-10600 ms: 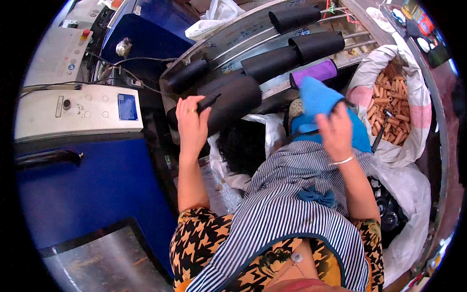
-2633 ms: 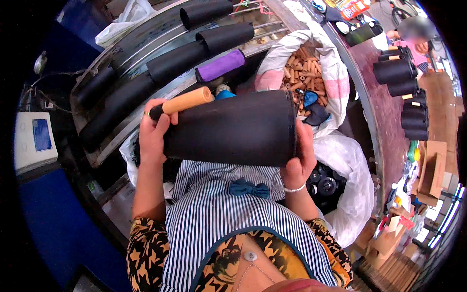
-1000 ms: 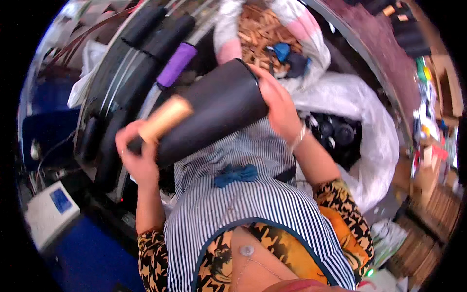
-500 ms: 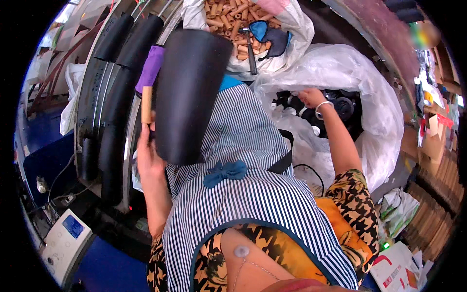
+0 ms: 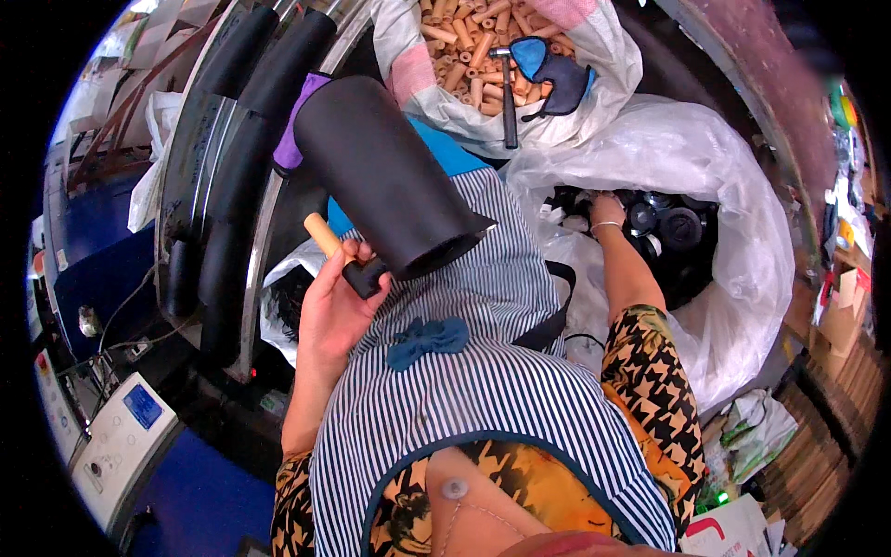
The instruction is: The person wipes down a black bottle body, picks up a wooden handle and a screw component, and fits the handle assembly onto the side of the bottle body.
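The left hand (image 5: 336, 311) curls round the handle (image 5: 322, 235) of a black tube (image 5: 376, 172); the right hand (image 5: 607, 210), inside a plastic bag (image 5: 742, 297), I can't quite judge.

Digging the outfit here: navy-and-white striped apron (image 5: 464, 399) across the middle of the frame, dark blue trim (image 5: 483, 435) curving round its neckline and a teal fabric bow (image 5: 427, 343) on the front. Underneath is a busy patterned top, black-and-tan houndstooth sleeves (image 5: 650, 371) plus orangey patches (image 5: 557, 483) toward the bottom. There's also a thin chain necklace (image 5: 497, 516) with a round pendant (image 5: 454, 488), a pale bracelet (image 5: 607, 224) on the right wrist, and bright blue legwear (image 5: 445, 148) up top.
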A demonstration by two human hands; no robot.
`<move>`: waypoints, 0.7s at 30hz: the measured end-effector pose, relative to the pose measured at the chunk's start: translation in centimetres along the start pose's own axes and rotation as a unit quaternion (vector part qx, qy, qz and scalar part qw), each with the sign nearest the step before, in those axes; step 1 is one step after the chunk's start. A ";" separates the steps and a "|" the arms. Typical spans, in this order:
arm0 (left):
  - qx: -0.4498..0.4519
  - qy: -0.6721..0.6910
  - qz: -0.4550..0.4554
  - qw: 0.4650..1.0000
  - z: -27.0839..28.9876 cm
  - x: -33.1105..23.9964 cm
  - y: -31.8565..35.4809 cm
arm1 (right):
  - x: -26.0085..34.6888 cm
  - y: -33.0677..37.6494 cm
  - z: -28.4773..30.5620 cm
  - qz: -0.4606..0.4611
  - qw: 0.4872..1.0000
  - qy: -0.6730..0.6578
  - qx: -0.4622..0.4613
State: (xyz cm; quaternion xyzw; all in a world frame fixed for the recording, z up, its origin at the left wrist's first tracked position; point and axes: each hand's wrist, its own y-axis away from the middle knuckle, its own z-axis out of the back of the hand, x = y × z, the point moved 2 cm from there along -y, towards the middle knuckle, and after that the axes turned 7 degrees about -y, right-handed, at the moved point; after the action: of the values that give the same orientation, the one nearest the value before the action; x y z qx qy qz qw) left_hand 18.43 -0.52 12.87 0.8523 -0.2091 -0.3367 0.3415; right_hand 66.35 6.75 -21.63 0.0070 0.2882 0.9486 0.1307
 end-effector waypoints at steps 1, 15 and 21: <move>-0.021 0.001 0.003 1.000 -0.3 -0.1 -0.1 | -0.8 -0.1 -0.6 0.007 0.999 0.007 0.030; 0.040 0.154 -0.016 0.987 -1.0 -0.7 -1.4 | 12.1 23.0 31.0 0.411 0.734 -0.541 0.007; 0.049 0.208 -0.010 0.977 -1.4 -0.3 -0.8 | 19.1 22.8 32.0 0.434 0.728 -0.531 -0.003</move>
State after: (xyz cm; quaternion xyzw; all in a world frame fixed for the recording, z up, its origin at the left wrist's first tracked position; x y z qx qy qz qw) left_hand 19.31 0.83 13.12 0.9212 -0.1412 -0.1447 0.3324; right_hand 45.14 10.80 16.37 0.6335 0.1345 0.7441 -0.1640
